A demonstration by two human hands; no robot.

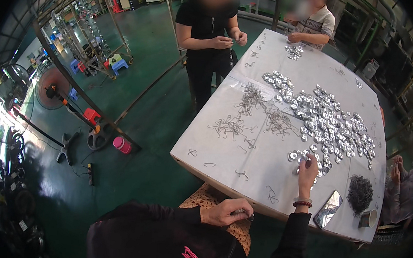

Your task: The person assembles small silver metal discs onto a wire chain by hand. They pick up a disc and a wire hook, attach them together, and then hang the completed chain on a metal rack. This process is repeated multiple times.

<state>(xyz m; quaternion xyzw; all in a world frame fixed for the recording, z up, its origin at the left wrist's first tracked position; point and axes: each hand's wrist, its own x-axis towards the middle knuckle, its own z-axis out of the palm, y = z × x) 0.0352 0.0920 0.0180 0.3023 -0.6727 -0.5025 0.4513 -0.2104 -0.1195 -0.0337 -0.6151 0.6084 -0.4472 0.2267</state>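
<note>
My right hand [306, 179] reaches over the near edge of a spread of small, round silver metal discs [332, 123], its fingers bent down onto a few of them. Fingertips touch the discs, but whether one is pinched is hard to see. Over my lap, just off the table's near edge, my left hand [227, 212] is closed, with a small shiny bit showing by its fingertips. Thin wire hooks [229, 126] lie in loose heaps left of the discs.
The white-covered table [205, 146] also bears a dark heap of hooks [360, 194], a phone [328, 210] and a cup [368, 219]. Co-workers stand at the far side; another person's hands [397, 170] show at the right. A fan [52, 91] and pink bucket [122, 145] stand left.
</note>
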